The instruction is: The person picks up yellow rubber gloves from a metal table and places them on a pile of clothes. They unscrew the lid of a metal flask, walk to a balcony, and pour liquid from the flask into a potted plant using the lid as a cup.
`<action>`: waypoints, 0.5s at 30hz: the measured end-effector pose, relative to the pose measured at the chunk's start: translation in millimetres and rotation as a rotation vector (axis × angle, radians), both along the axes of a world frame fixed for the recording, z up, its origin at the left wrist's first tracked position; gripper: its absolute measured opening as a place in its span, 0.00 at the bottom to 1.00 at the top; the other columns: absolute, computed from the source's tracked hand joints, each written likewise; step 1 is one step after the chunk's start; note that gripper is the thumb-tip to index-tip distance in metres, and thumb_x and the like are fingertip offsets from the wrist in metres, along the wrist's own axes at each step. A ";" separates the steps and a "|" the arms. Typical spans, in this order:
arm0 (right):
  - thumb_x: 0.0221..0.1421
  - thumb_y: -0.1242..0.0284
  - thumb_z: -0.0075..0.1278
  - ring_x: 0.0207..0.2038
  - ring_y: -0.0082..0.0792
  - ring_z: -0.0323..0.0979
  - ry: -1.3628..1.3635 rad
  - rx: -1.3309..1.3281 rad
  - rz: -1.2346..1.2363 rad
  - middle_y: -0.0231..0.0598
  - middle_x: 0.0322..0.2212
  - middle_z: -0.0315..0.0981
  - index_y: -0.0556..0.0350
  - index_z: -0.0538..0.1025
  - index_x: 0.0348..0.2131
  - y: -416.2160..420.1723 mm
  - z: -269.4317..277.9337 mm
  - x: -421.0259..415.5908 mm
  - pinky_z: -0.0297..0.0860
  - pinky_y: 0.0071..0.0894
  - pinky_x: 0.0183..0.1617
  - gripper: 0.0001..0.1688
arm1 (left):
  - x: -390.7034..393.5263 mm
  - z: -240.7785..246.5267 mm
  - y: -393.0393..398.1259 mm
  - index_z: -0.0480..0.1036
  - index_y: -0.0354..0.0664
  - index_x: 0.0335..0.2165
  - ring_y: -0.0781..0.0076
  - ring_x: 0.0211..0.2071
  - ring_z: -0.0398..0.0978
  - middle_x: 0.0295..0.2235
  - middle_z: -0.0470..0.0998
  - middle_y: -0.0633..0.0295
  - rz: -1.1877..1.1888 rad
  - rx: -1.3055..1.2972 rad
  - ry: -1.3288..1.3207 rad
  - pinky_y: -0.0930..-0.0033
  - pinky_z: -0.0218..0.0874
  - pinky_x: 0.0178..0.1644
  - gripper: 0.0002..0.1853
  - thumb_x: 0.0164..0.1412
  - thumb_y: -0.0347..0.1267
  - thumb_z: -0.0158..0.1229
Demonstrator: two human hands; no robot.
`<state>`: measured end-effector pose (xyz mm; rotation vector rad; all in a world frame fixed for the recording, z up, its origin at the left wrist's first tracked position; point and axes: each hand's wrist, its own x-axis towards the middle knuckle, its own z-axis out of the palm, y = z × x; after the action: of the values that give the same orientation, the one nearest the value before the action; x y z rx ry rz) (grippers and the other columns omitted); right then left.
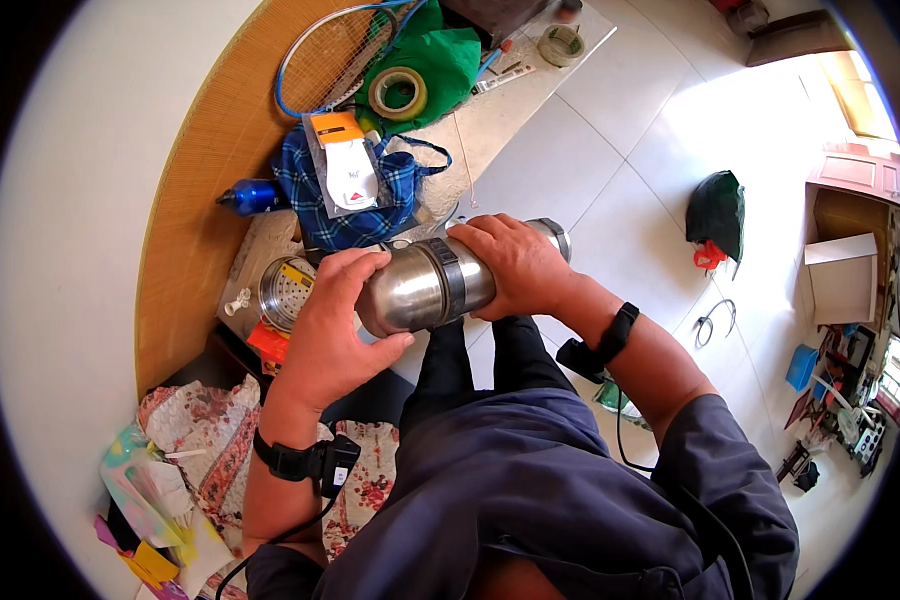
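Observation:
A stainless steel vacuum flask (412, 289) with dark bands lies roughly level in front of my body. My right hand (521, 262) is wrapped around its body toward the far end. At the rounded near end, my left hand (337, 322) has thumb and fingers spread around the steel, the fingertips at its edge; how firmly they press is not plain. Behind the flask, a blue plaid cloth bag (412, 184) rests on the table, with a packaged white item (351, 172) on top. Beside my left hand sits a perforated steel bowl (276, 296).
On the table (487, 135) are a green bag (450, 64), a roll of tape (397, 94), a badminton racket (285, 75) and a blue bottle (251, 197). Floral fabric (210, 435) lies at lower left. A dark bag (714, 214) and a cable (706, 326) are on the tiled floor.

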<state>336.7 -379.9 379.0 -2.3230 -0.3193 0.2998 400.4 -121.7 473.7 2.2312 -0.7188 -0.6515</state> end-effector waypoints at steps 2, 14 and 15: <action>0.26 0.62 0.70 0.51 0.50 0.70 0.015 0.001 -0.007 0.46 0.49 0.70 0.50 0.67 0.56 0.7 1.2 0.3 0.68 0.45 0.56 0.54 | 0.4 -0.8 0.3 0.64 0.40 0.57 0.54 0.55 0.69 0.55 0.67 0.50 -0.011 -0.032 -0.043 0.60 0.63 0.57 0.44 0.41 0.35 0.75; 0.24 0.63 0.70 0.50 0.49 0.70 0.007 0.004 -0.014 0.44 0.47 0.70 0.48 0.66 0.56 3.4 -0.1 3.5 0.68 0.44 0.55 0.55 | 1.4 -2.4 2.1 0.61 0.36 0.58 0.51 0.56 0.68 0.55 0.67 0.47 0.006 -0.041 -0.061 0.59 0.62 0.59 0.45 0.50 0.49 0.70; 0.24 0.63 0.70 0.50 0.49 0.70 0.008 0.006 -0.016 0.44 0.46 0.70 0.48 0.66 0.56 3.6 0.6 4.1 0.68 0.44 0.55 0.55 | -0.2 -4.2 3.4 0.61 0.36 0.58 0.51 0.57 0.68 0.55 0.67 0.47 0.069 -0.037 -0.038 0.59 0.61 0.59 0.44 0.50 0.46 0.70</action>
<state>340.8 -376.2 379.6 -2.3172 -0.2974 0.2997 400.3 -118.3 469.4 2.2295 -0.6645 -0.5592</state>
